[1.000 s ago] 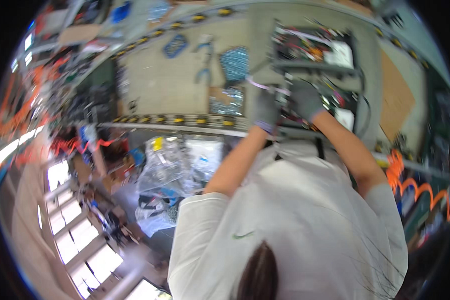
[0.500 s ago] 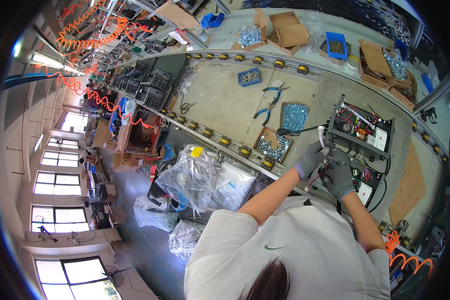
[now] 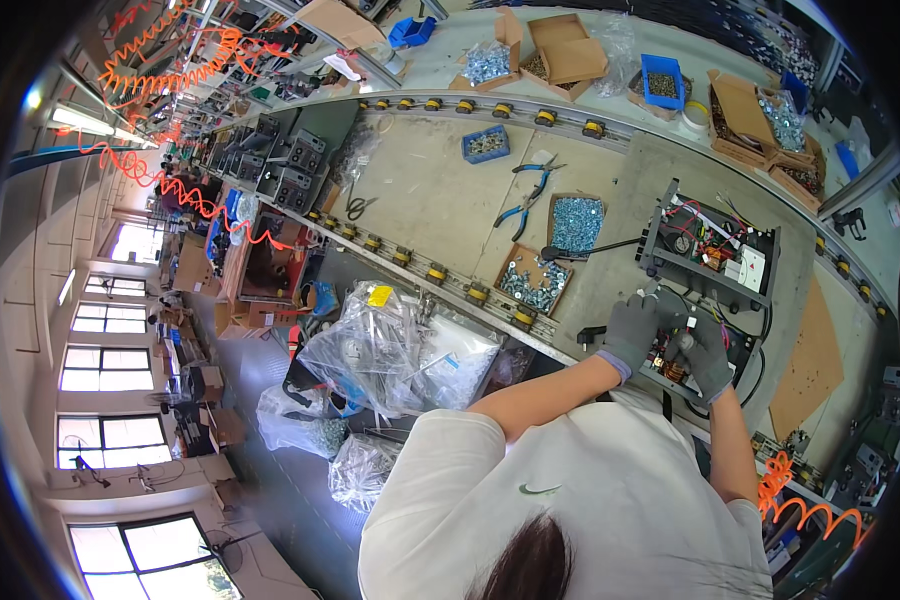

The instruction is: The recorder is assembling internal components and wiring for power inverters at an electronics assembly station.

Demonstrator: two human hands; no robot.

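Observation:
My gloved left hand (image 3: 634, 328) is over the left side of the nearer open electronic unit (image 3: 666, 373), fingers bent at its wires. My gloved right hand (image 3: 708, 360) reaches into the same unit from the right, fingers closed near a small white connector (image 3: 691, 323). The fingers hide whatever each hand grips. Coloured wires and circuit parts show inside the black frame. Beyond it stands a second open unit (image 3: 710, 250) with red wires and a white block. A black cable (image 3: 610, 246) runs left from that unit. Left of my left hand lies a black plug-like part (image 3: 591, 334).
Left of the units are a box of small screws (image 3: 576, 224), a box of larger fasteners (image 3: 536, 280), blue-handled pliers (image 3: 528, 200) and a blue bin (image 3: 485, 144). Roller rails (image 3: 437, 272) edge the bench. Plastic-wrapped bags (image 3: 400, 350) lie on the near left. Brown board (image 3: 808, 360) lies right.
Both hands have moved forward and apart, deeper over the nearer unit. The white sleeve and reddish wire earlier between them no longer show there. The whole view has shifted slightly.

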